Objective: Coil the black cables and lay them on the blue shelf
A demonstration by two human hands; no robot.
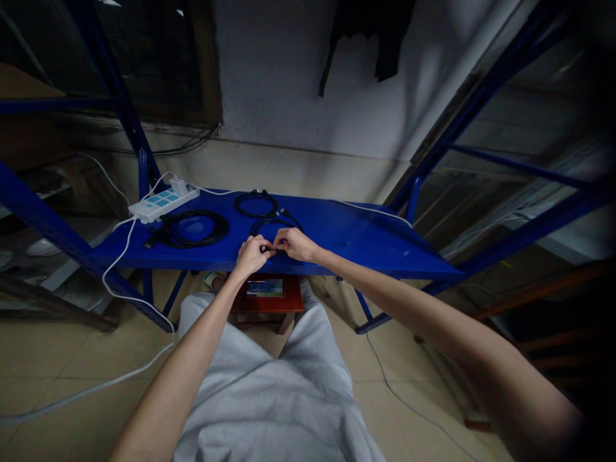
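My left hand [252, 256] is closed on the near part of a black cable [275, 221] at the front edge of the blue shelf [356, 237]. Close beside it, my right hand [294, 244] pinches the same cable, its fingertips almost touching those of the left. The cable's loop lies on the shelf just beyond both hands, with a connector at its far side. Behind it rests a smaller coiled black cable [256, 204]. A larger black coil [199, 229] lies to the left. My fingers partly hide the held section.
A white power strip [163, 202] with a plugged-in adapter sits at the shelf's back left. White cords run from it to the floor and along the back edge. Blue frame posts [418, 186] rise at both sides. Below stands a red stool [267, 301] holding a flat item.
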